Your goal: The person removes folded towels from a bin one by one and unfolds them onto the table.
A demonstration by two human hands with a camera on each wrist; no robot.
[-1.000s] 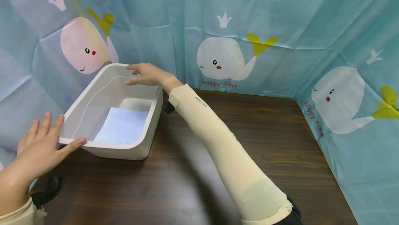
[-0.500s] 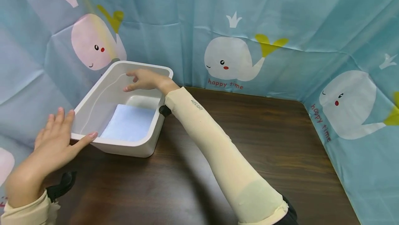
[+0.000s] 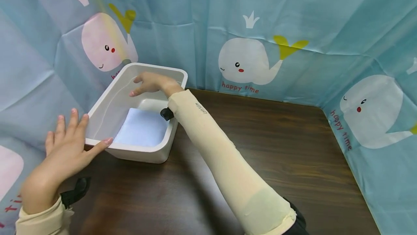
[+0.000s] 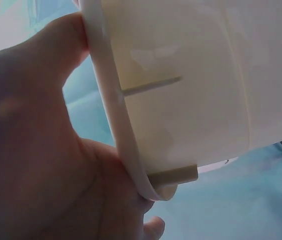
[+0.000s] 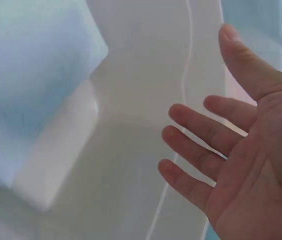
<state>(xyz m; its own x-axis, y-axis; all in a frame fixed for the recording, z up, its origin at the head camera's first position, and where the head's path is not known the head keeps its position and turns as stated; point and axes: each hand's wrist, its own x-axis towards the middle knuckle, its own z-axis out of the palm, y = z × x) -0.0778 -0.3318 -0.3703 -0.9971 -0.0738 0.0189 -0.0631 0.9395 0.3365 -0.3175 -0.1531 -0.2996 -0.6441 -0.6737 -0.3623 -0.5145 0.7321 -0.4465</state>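
A white plastic bin [image 3: 137, 149] stands at the left of the table, tilted slightly askew to its edge. On its floor lies a light blue folded cloth [image 3: 143, 126]. My left hand [image 3: 66, 148] rests spread at the bin's near left corner, thumb along the front rim and fingers against the left side; the left wrist view shows the palm side right at the rim [image 4: 113, 110]. Over the bin's far part hangs my right hand [image 3: 151, 83], fingers relaxed and holding nothing. In the right wrist view its fingers are spread loosely above the inner wall, with the cloth [image 5: 26, 75] beyond.
The dark wooden table [image 3: 267, 148] reaches right and forward from the bin. A blue curtain [image 3: 202, 7] printed with white whales stands close behind the bin and along both sides. Black straps with small devices [image 3: 167, 114] sit at both wrists.
My right hand has come down from the far rim to over the bin's inside. The whole scene has shifted rightward in the head view; my left hand stays at the bin's corner.
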